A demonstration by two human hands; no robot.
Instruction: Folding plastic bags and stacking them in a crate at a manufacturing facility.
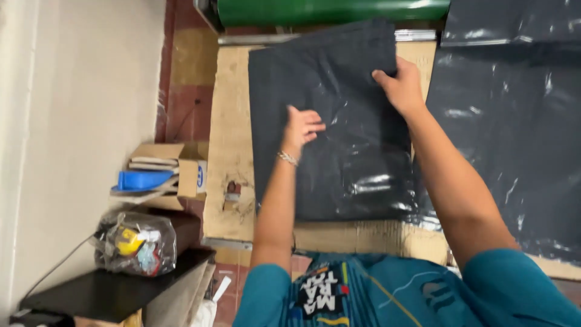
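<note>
A stack of dark grey plastic bags (339,169) lies flat on a worn cardboard-covered tabletop (230,157). My left hand (301,128) rests on the upper middle of the stack, fingers curled and pressing on the plastic. My right hand (399,85) grips the stack's upper right edge, fingers pinching the top sheet. A bracelet circles my left wrist.
More dark plastic sheeting (514,133) covers the right side. A green roll (333,11) lies along the far edge. At left, an open cardboard box with a blue item (160,172) and a clear bag of small items (136,242) on a black shelf stand beside a pale wall.
</note>
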